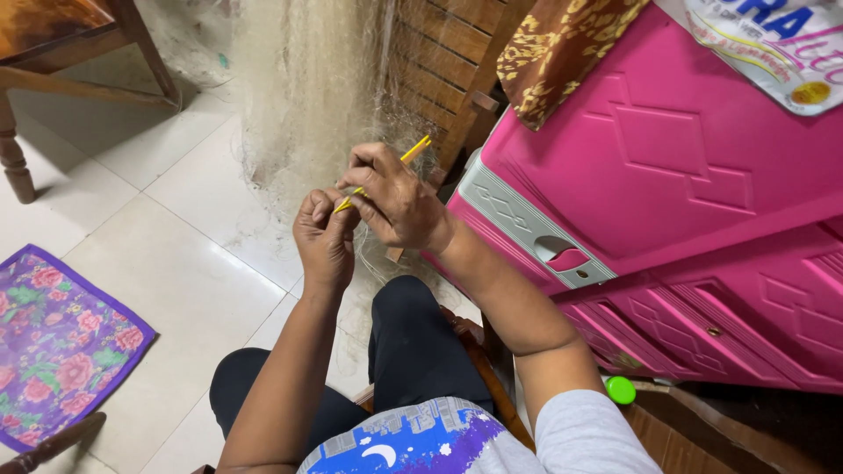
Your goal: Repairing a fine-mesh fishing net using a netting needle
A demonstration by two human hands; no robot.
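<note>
Pink plastic cabinet (685, 175) standing at right, grey handle panel facing person. White tiled floor (176, 228) lying below; floral purple mat (53, 342) sitting at lower left. Pale fishing net (307, 79) hanging fwd of knees, centre top, strands trailing down past both hands. Right hand (395, 197) gripping yellow netting needle (386, 175), needle tilting up-right, held w/ thumb and fingers. Left hand (323, 233) touching right hand, fingers curling shut, pinching net strands at needle lower tip.
</note>
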